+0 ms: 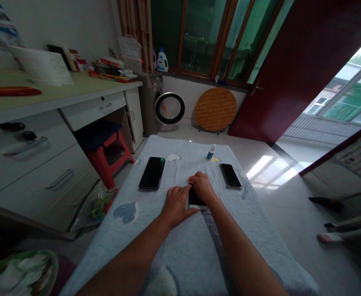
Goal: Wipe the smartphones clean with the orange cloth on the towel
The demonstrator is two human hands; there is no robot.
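A dark-screened smartphone (pixel 195 200) with a pale lower edge lies flat on the cloth-covered table between my hands. My left hand (pixel 177 205) steadies it from the left, thumb along the near edge and fingers at the far left corner. My right hand (pixel 202 187) presses a small orange pad (pixel 191 179) against the phone's far end; the fingers hide much of the pad and the screen. A larger black phone (pixel 152 173) lies to the left. To the right is another phone (pixel 230 176) with a light rim. Beyond my right hand a small bottle (pixel 210 152) stands upright.
A light blue patterned cloth (pixel 131 246) covers the table. Left stands a desk (pixel 84 92) with drawers and a red stool (pixel 112 154) beneath. At the back are a washing machine (pixel 151 96) with its door open and a round wooden tabletop (pixel 216 109).
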